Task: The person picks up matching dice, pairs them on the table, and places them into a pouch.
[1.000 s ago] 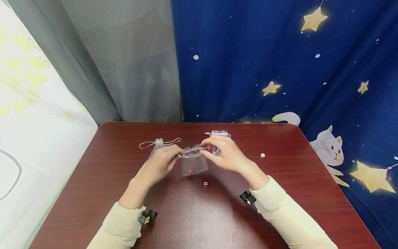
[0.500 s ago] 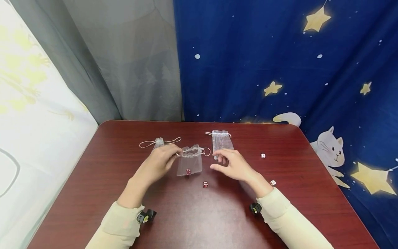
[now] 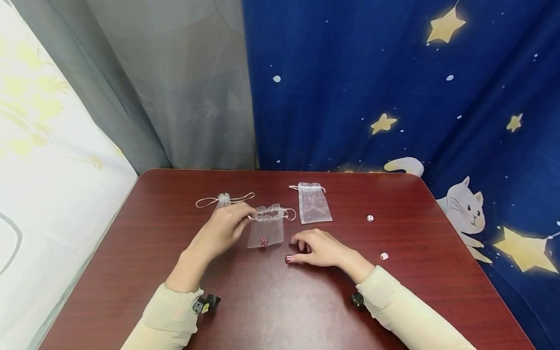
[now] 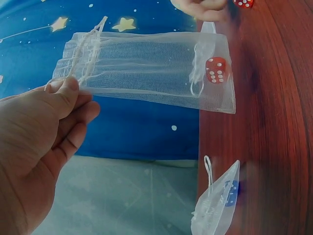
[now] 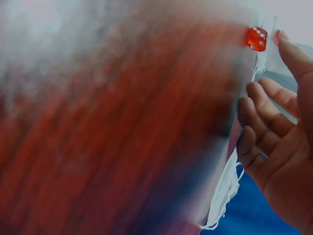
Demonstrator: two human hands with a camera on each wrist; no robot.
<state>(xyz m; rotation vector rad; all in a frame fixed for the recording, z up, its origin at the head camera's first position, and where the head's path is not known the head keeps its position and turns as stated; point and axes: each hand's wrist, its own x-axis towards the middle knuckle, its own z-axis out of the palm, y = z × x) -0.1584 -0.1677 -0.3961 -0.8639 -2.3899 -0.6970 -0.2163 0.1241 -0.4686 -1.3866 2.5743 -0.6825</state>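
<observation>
My left hand pinches the gathered rim of a sheer white drawstring organza bag between thumb and fingers. The bag hangs upright with its mouth spread, and a red die shows through the mesh at its bottom. My right hand is low over the table, fingers and thumb apart and nothing between them. Right at its thumb tip in the head view lies a second red die, which the right wrist view shows beyond the fingers.
Behind the left hand stands a tied organza bag, with a blue die inside. A flat organza bag lies farther back. Two white dice, one farther and one nearer, sit to the right on the red-brown table.
My right hand has let go of the bag's rim and moved right, then down toward the loose red die. The left hand still holds the bag, which has shifted slightly left.
</observation>
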